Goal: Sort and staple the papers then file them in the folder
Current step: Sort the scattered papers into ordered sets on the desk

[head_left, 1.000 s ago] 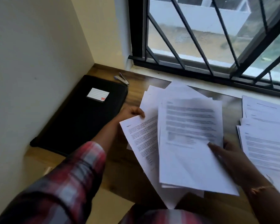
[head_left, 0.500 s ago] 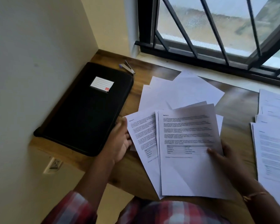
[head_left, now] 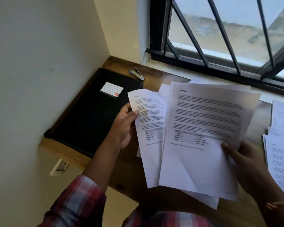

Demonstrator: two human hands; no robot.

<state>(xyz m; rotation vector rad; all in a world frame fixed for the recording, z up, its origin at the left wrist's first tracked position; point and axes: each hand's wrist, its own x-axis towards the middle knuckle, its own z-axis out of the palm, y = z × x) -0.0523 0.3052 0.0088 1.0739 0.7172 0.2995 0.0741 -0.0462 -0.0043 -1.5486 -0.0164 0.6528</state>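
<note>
Held papers: I see a fan of white sheets (head_left: pixel 203 128) lifted over the tabletop (head_left: pixel 126 169) straight ahead of me, held between both hands.
Edges: the fan's lower corners hang past the near edge of the tabletop; its upper edges reach toward the window sill.
Open room: a strip of bare wood lies between the fan and the right pile (head_left: pixel 280 145). On the left, the gap between the papers and the folder (head_left: pixel 88 115) is mostly filled by the left hand (head_left: pixel 123 128).
Look: the top sheet is headed "Section 4", with printed paragraphs, a small table lower down and a blank bottom third. The finer text is too blurred to read.
Side sheet (head_left: pixel 151 115): headed "Section 3", its top left corner curls and its right edge is tucked behind the fan.
Left hand: its grip is grasping the side sheet at the left edge, thumb on the printed face.
Right hand (head_left: pixel 246 163): its grip is grasping the fan at the lower right, thumb on top, fingers hidden beneath.
Folder: black, closed, flat on the tabletop against the left wall, carrying a white label (head_left: pixel 111 89) with a red patch.
Stapler (head_left: pixel 138 75): lying just past the folder's far corner, apart from the papers.
Right pile: more printed sheets spread on the tabletop, cut off by the frame.
Surround: a barred window (head_left: pixel 220 30) runs along the far side; a wall socket (head_left: pixel 60 166) sits below the tabletop's left end.
</note>
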